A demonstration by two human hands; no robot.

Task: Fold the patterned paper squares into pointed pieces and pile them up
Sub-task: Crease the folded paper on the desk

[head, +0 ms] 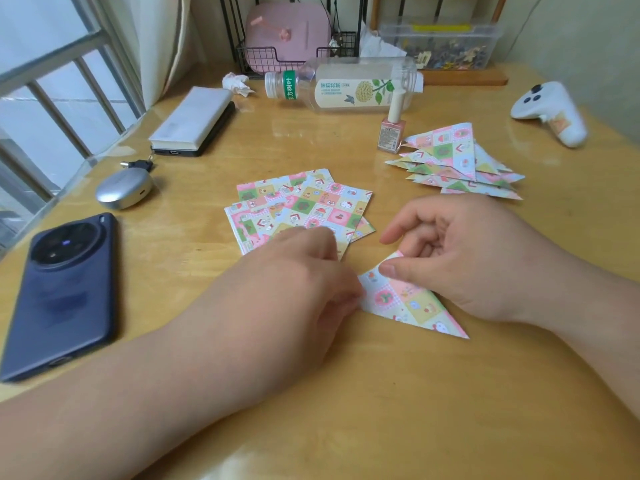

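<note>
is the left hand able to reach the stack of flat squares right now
Probably yes: the stack of flat squares lies just beyond the left hand, nothing between them. That hand pinches a corner of the folded triangle, though, so it would have to let go first.

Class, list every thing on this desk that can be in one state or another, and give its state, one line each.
folded piece: folded into a triangle, on the table
paper squares: unfolded, loosely fanned
pile of folded pieces: stacked
left hand: holds folded piece's left corner
right hand: pinches its top corner
plastic bottle: on its side, capped
nail polish bottle: upright, capped
phone: face down
earbud case: closed
</note>
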